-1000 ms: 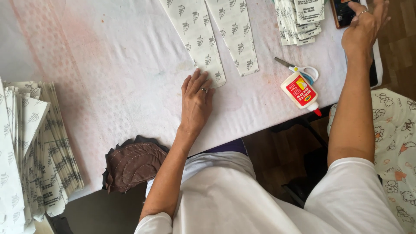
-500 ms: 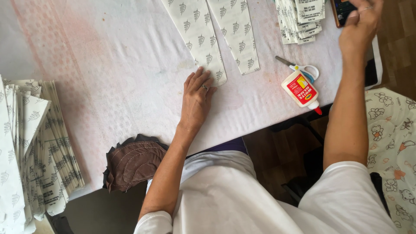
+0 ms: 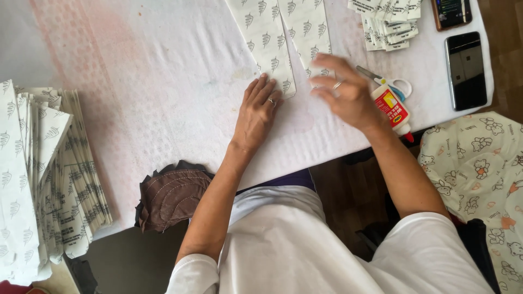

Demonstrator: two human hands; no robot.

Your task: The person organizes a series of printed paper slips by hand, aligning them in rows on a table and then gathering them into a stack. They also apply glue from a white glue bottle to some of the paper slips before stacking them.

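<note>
My left hand (image 3: pixel 257 113) lies flat on the white table cover (image 3: pixel 163 81), fingertips touching the near end of a long printed paper strip (image 3: pixel 264 43). My right hand (image 3: pixel 343 90) hovers blurred over the near end of a second printed strip (image 3: pixel 308 27), fingers spread and holding nothing. A white glue bottle (image 3: pixel 393 109) with a red cap lies just right of that hand, next to small scissors (image 3: pixel 395 84).
A large stack of folded printed paper bags (image 3: pixel 38 174) fills the left edge. A brown quilted cloth (image 3: pixel 171 196) sits at the near edge. Small printed paper pieces (image 3: pixel 389 22) and two phones (image 3: pixel 466 68) lie far right. A patterned cushion (image 3: pixel 479 163) is beside the table.
My right hand has come back from the phone at the far right corner and now hovers over the second paper strip. My left hand has stayed put.
</note>
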